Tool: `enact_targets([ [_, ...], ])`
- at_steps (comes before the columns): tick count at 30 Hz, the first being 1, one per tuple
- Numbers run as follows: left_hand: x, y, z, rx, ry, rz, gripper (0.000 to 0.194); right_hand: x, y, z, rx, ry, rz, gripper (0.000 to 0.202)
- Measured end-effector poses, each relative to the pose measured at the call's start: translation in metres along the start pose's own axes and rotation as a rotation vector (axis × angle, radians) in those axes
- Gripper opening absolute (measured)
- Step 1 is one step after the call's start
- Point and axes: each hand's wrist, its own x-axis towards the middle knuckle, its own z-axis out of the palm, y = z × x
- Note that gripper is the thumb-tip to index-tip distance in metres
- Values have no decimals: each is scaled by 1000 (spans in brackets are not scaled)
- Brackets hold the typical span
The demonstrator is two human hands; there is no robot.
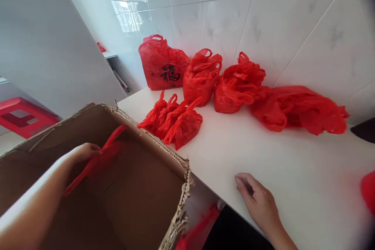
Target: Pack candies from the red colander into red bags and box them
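Note:
Inside a cardboard box [137, 172] with torn, ragged edges, my left hand [84, 153] is closed on a thin red plastic bag [108, 152]. The bag is partly blurred, with one strip hanging low and another sticking up. My right hand [259, 199] rests at the front of the white tabletop [222, 156], thumb and fingertips curled together, with nothing visible in them. Just past the box's far edge lies a row of small knotted red bags [175, 121], the things nearest both hands on the table.
Along the tiled wall [228, 19] stand a red bag with black lettering [164, 66] and two bunched red bags [202, 76] [238, 84]. A loose red bag pile [299, 107] lies to their right. A red plastic stool [27, 117] is at left.

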Motion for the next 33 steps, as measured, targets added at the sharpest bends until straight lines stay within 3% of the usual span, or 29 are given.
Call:
enact_targets([
  [4, 26, -8, 35, 45, -85, -182, 32, 2, 9, 0, -49, 20, 4, 32],
  [10, 41, 7, 59, -23, 63, -227, 40, 1, 11, 3, -68, 31, 33, 33],
  [14, 37, 25, 59, -119, 204, -262, 39, 2, 12, 4, -71, 52, 20, 34],
  [17, 30, 47, 38, -208, 423, -277, 42, 2, 10, 4, -68, 56, 13, 34],
  [20, 17, 87, 2, -284, 642, -157, 45, 3, 8, 4, -59, 59, 6, 33],
  [24, -23, 173, -30, -300, 691, 284, 43, 3, 7, 3, -42, 36, 13, 31],
  [26, -47, 221, -28, -247, 619, 517, 39, 3, 5, 2, -23, 13, 24, 31],
  [29, -72, 282, -8, -65, 475, 747, 43, 1, 1, 0, 16, 9, 50, 31],
  [31, -76, 307, 7, 30, 366, 770, 41, 1, -2, -2, 35, 11, 61, 31],
  [33, -75, 320, 15, 37, 294, 772, 34, 1, -4, -3, 46, 4, 61, 31],
])
